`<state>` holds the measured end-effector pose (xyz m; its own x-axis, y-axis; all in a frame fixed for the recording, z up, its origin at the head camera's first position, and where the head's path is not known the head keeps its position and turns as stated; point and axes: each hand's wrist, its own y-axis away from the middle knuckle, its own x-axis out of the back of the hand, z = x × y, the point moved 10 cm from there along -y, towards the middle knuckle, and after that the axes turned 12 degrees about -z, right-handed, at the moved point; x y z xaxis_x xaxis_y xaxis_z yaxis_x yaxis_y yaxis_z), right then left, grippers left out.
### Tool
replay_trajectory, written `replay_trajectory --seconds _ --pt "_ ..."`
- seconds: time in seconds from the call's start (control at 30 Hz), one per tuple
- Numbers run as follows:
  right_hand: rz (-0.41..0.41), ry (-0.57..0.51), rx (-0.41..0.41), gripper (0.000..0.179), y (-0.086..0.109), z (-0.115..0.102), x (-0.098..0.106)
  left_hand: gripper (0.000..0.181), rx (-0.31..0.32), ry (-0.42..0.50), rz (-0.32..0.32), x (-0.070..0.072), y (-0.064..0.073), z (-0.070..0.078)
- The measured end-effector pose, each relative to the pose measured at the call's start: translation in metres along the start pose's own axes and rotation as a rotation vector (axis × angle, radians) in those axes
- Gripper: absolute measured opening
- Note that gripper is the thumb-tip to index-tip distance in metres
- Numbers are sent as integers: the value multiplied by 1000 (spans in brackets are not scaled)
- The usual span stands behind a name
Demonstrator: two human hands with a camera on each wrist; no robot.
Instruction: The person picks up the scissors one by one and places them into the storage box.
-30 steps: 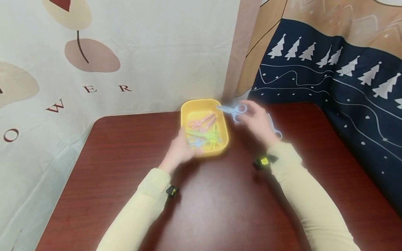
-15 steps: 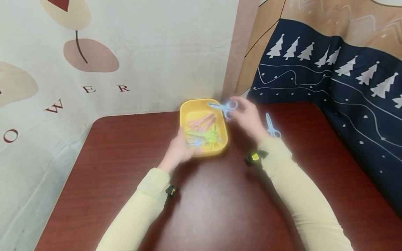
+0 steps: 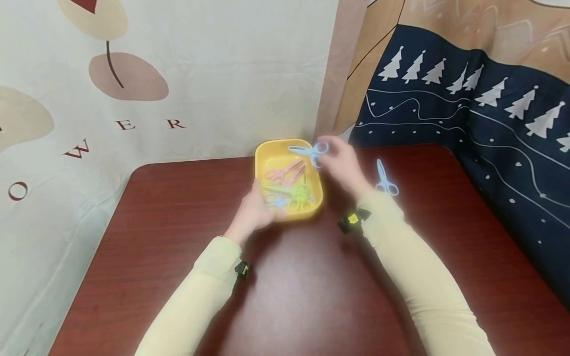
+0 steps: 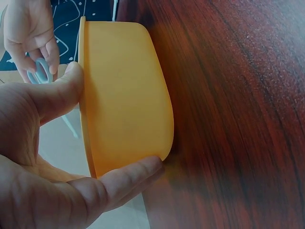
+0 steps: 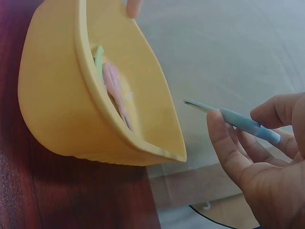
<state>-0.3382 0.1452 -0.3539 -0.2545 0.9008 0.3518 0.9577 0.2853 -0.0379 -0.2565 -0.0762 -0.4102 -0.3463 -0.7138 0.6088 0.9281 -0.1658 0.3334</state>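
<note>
A yellow plastic bin (image 3: 318, 198) stands near the back edge of the table. My left hand (image 3: 254, 210) holds it at the near left, thumb at the rim and fingers along the outer wall in the left wrist view. Pink scissors (image 3: 285, 172), green scissors (image 3: 287, 189) and blue scissors (image 3: 277, 200) lie inside, partly overlapping. My right hand (image 3: 343, 162) pinches another pair of blue scissors (image 5: 240, 121) by the handles, above the bin's far right corner. Their blades point left over the bin, apart from its contents.
One more pair of blue scissors (image 3: 384, 179) lies on the dark red wooden table (image 3: 187, 207), right of my right hand. A pale printed cloth (image 3: 222, 74) hangs behind the table, and a dark blue tree-patterned cloth (image 3: 414, 109) hangs at the right.
My right hand has carried the blue scissors left, from beside the bin to over its far right part. The scissors on the table have come into fuller view. My left hand stays put.
</note>
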Motion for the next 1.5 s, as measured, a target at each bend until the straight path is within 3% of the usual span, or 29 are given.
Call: replay_trajectory --seconds 0.27,0.6,0.9,1.5 --pt "-8 12 9 48 -5 0 -4 115 6 -10 -5 1 1 0" --pt "-30 -83 -19 50 -10 3 -16 116 17 -1 -13 0 3 0" --pt "-60 -104 -58 50 -13 11 -25 113 4 -2 -13 0 1 0" --pt "-134 -102 -103 53 -15 21 -40 119 7 -25 -7 0 2 2"
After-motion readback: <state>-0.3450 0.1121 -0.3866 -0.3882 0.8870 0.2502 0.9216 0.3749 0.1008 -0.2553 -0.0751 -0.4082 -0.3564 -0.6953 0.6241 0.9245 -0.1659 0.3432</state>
